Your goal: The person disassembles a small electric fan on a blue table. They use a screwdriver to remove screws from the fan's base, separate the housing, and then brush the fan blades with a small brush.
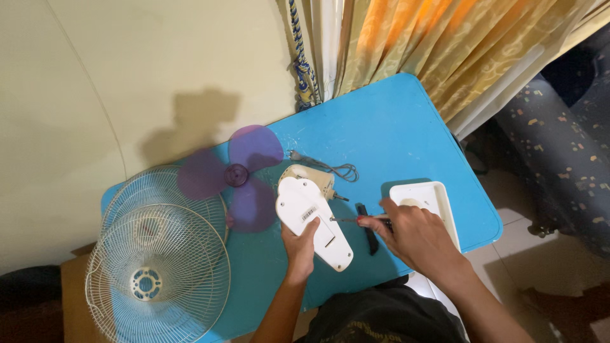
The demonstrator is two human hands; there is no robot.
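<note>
The left hand (300, 246) grips the lower edge of the white fan body (311, 221) in the middle of the blue table (394, 133), while the right hand (413, 235), at three o'clock from it, pinches a thin screwdriver (348, 220) whose tip touches the body, with the purple fan blade (238, 174) at ten o'clock.

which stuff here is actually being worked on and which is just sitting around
In hand:
left hand steadying the white fan housing
right hand holding a screwdriver to it

Lying about:
purple fan blade
two wire guards
white tray
black tool
grey cord
</note>
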